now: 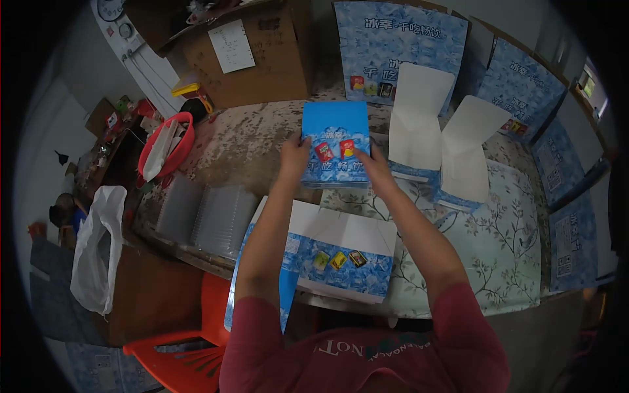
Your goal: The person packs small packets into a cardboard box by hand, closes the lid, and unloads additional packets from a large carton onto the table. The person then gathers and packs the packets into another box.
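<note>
A blue printed box point(335, 141) with red packet pictures is held upright between both hands above the table. My left hand point(294, 156) is closed on its left side, and my right hand point(379, 169) grips the right side. Just right of it stand two white boxes with raised lids, one taller point(416, 124) and one beside it point(466, 154). Nearer my body, under my forearms, lies a flattened blue and white carton point(344, 259) with small packet pictures.
Clear plastic trays point(223, 219) lie at the left table edge, near a red basket point(166, 147). Large cardboard boxes point(252, 59) and blue printed cartons point(400, 39) line the back and right. A red chair point(196, 357) and a white bag point(98, 255) are at lower left.
</note>
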The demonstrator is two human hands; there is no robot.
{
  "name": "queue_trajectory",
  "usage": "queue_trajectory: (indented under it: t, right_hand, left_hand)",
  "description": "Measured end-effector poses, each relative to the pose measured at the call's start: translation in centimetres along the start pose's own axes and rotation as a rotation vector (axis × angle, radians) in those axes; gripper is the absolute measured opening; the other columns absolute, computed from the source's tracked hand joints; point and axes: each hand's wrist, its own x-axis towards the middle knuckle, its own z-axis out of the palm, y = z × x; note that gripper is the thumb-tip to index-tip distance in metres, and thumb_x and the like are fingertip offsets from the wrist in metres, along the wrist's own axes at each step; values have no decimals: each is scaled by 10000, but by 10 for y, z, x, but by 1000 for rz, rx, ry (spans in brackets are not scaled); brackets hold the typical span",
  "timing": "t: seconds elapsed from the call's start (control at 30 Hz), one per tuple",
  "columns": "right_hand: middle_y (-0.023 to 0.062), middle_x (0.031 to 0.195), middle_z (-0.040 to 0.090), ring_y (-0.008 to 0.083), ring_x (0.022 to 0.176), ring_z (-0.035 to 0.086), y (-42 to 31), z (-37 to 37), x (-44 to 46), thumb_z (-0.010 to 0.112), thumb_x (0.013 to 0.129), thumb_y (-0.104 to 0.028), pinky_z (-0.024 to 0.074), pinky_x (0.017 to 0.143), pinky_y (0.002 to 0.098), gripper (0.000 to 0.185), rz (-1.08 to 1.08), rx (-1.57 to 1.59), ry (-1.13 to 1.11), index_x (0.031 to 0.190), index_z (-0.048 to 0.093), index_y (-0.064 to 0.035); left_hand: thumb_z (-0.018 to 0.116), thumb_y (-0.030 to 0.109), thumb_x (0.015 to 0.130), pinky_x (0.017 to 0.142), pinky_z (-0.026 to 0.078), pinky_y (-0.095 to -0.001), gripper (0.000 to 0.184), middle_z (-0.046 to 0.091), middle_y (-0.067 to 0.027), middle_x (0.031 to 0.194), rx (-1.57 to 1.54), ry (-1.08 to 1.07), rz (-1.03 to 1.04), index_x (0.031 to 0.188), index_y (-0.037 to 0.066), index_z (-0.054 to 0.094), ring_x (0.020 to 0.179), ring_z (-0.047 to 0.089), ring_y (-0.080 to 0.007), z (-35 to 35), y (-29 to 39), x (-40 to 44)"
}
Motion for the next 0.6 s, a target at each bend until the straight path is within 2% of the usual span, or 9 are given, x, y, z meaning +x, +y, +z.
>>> queue_trajectory:
  t: [0.07, 0.13, 0.17, 0.23, 0.3, 0.37, 0.43, 0.53, 0.6]
  right_hand:
    - [187, 1229, 524, 234, 1101, 532, 32, 9, 27, 554, 895, -257, 426, 919, 329, 561, -5, -191, -61, 1348, 343, 0]
    - [199, 1227, 530, 245, 1105, 534, 72, 8, 46, 549, 898, -256, 430, 915, 332, 556, 11, -400, -73, 1348, 346, 2]
    - [210, 1225, 536, 257, 1110, 536, 83, 5, 49, 544, 901, -256, 433, 911, 335, 551, 33, -618, -81, 1347, 349, 4]
    - [208, 1222, 542, 262, 1111, 540, 82, 0, 45, 546, 903, -263, 435, 906, 332, 540, 58, -598, -41, 1340, 368, 0]
    - [206, 1220, 549, 268, 1112, 543, 74, -8, 30, 548, 904, -269, 436, 902, 329, 529, 98, -582, -4, 1333, 387, -4]
    - [150, 1263, 528, 226, 1164, 507, 50, -25, -11, 557, 913, -234, 410, 942, 305, 487, -39, -443, -96, 1333, 422, -27]
    - [127, 1243, 539, 196, 1145, 519, 29, -57, -71, 545, 916, -137, 430, 912, 288, 414, -96, -249, -179, 1300, 455, -14]
    - [115, 1153, 593, 190, 1050, 580, -15, -120, -185, 538, 915, -118, 458, 863, 292, 323, -68, -314, -55, 1214, 533, 4]
    - [111, 1110, 617, 194, 1010, 601, -25, -169, -241, 537, 916, -132, 466, 844, 292, 305, -56, -351, 77, 1185, 555, 9]
  left_hand:
    - [562, 116, 863, 759, 481, -357, 364, 643, -190, 997, 172, -8, -1, 1208, 3, 539, 856, 625, -303, -5, -32, 10]
    - [537, 112, 881, 871, 465, -398, 340, 592, -204, 1159, 658, -45, -121, 1207, 16, 538, 1022, 596, -349, 3, -53, -6]
    - [537, 112, 881, 871, 465, -398, 340, 592, -204, 1159, 659, -53, -123, 1207, 16, 538, 1022, 596, -349, 6, -64, -7]
    - [524, 149, 880, 899, 458, -429, 381, 402, -206, 1375, 582, -9, 60, 1252, 72, 528, 1071, 554, -380, 7, -79, -16]
    - [539, 200, 881, 915, 443, -455, 397, 370, -189, 1403, 557, -35, 13, 1259, 80, 525, 1119, 523, -377, 6, -88, -11]
    - [555, 251, 883, 930, 428, -482, 418, 339, -172, 1431, 535, -74, -51, 1266, 88, 522, 1166, 492, -375, 10, -87, -18]
    - [578, 360, 869, 973, 359, -554, 515, 328, -148, 1443, 995, -43, 178, 1313, 120, 478, 1286, 369, -358, 12, -63, -21]
    - [593, 394, 847, 1002, 294, -595, 616, 320, -130, 1452, 929, -326, 353, 1366, 121, 405, 1342, 279, -343, 22, -18, -61]
    - [597, 339, 848, 1032, 278, -559, 672, 310, -121, 1459, 1030, -333, 500, 1406, 90, 316, 1341, 286, -339, 19, -34, -73]
